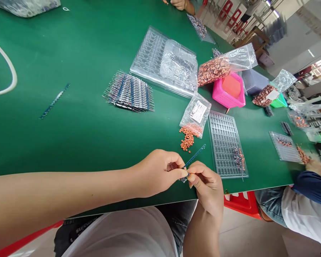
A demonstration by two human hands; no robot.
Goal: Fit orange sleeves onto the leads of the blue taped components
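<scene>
My left hand and my right hand meet over the near edge of the green table. Both pinch the near end of a thin blue component strip that slants away up and to the right. What sits between the fingertips is too small to make out. Just beyond the strip lies a small heap of orange rings spilled from a clear labelled bag. To the right, a clear compartment tray holds a few finished parts.
A stack of blue component strips and a lone strip lie mid-table. Farther back are a clear blister tray under a plastic bag, a pink basket and bags of orange rings. Another person sits at right.
</scene>
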